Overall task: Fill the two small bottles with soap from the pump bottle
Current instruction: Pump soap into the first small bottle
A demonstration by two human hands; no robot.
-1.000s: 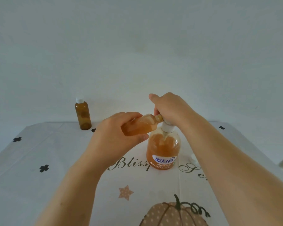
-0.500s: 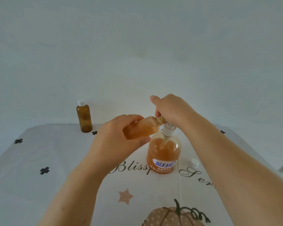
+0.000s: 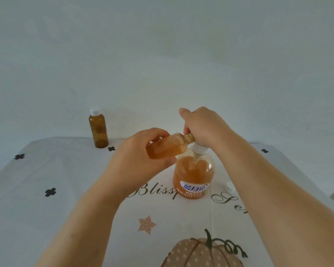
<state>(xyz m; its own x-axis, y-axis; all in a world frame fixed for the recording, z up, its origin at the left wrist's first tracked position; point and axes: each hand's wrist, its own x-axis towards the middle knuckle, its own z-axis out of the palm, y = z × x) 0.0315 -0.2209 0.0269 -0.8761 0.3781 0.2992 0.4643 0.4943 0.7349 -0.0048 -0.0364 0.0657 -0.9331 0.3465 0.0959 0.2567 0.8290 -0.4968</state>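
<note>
Left grip (image 3: 141, 158) around tilted small bottle (image 3: 167, 149)

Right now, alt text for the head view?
The left hand holds a small bottle tilted, mouth at the pump bottle spout, while the right hand covers the pump. A second, capped bottle stands far left on the tablecloth.

Not much is changing, just the pumping. The right hand (image 3: 202, 126) is pressing back down on the top of the round orange soap pump bottle (image 3: 193, 176), after sitting a bit higher half a second ago. The right forearm (image 3: 258, 180) is dropping with it and half covering the small white cap (image 3: 229, 186) on the right again. Can't tell if the small amber plastic bottle (image 3: 166, 149) in the left hand (image 3: 139, 157) is getting fuller.
</note>
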